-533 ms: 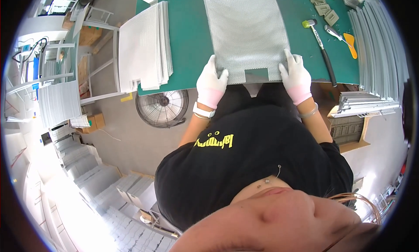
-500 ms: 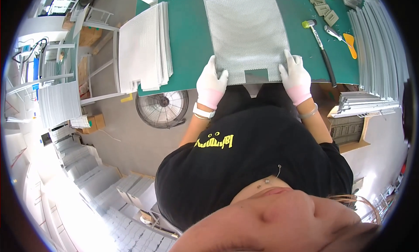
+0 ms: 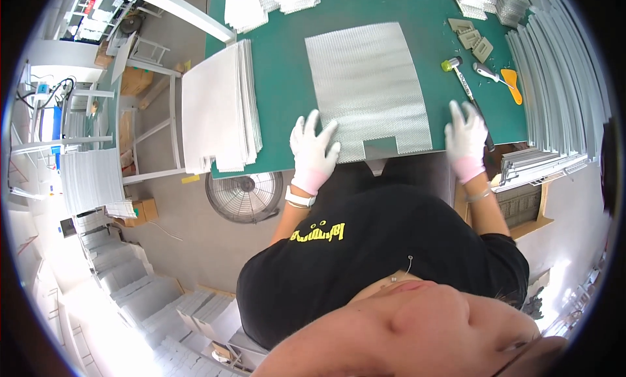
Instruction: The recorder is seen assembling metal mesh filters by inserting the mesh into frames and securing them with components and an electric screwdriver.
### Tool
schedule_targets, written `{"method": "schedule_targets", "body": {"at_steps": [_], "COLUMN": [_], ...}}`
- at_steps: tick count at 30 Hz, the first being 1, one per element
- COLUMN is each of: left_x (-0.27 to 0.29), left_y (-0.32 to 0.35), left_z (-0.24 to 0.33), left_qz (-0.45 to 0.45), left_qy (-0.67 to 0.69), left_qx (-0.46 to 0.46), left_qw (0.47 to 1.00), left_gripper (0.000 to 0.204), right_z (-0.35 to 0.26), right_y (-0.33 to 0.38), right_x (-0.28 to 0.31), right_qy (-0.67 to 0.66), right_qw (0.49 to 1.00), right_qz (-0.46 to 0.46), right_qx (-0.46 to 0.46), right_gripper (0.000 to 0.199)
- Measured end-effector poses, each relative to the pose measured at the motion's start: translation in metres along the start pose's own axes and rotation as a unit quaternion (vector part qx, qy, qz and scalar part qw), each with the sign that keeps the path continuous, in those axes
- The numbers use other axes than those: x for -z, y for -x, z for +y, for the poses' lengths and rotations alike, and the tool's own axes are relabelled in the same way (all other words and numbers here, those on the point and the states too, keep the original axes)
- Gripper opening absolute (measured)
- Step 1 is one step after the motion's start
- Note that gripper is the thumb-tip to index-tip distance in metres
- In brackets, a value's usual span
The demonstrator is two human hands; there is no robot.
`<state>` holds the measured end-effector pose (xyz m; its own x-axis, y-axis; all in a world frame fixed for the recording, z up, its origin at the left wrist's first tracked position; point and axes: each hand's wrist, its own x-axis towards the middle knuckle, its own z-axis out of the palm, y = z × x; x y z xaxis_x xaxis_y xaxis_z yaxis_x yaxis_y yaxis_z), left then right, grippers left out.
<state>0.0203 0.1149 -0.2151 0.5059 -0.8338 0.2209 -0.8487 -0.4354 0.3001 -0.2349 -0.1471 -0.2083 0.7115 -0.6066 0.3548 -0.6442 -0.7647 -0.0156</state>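
Note:
A silvery mesh sheet [image 3: 368, 83] with a rectangular notch in its near edge lies flat on the green table. My left hand [image 3: 313, 145], in a white glove with a pink cuff, rests at the sheet's near left corner, fingers spread. To the right of the sheet, my gloved right hand [image 3: 465, 139] is apart from it, fingers stretched out and holding nothing. That hand is by the handle of a mallet [image 3: 466, 87] with a yellow-green and black head, partly covering the handle.
A stack of white sheets [image 3: 218, 109] stands at the table's left. To the right lie a screwdriver-like tool [image 3: 486, 72], an orange scraper [image 3: 512, 87] and grey-green blocks [image 3: 473, 41]. A row of grey panels [image 3: 554, 83] lines the right edge. A floor fan [image 3: 244, 194] stands below left.
My right hand has let go of the mesh sheet and moved right, toward the mallet handle. My left hand has loosened its fingers and spread them at the corner. The whole view has shifted.

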Motion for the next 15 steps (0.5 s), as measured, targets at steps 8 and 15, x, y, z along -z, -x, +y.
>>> {"method": "schedule_targets", "body": {"at_steps": [8,15], "left_x": [0.023,0.047], "left_y": [-0.043,-0.037], "left_z": [0.004,0.001], "left_qz": [-0.040,0.083], "left_qy": [0.032,0.066], "left_qx": [-0.075,-0.050], "left_qw": [0.996,0.993], "left_gripper": [0.047,0.053], "right_z": [0.092,0.066], "right_y": [-0.337,-0.438], "right_x": [-0.008,-0.006], "right_qy": [-0.191,-0.173], "right_qw": [0.901,0.967], "right_qz": [0.375,-0.068], "right_qx": [0.109,-0.172], "right_gripper": [0.050,0.084]}}
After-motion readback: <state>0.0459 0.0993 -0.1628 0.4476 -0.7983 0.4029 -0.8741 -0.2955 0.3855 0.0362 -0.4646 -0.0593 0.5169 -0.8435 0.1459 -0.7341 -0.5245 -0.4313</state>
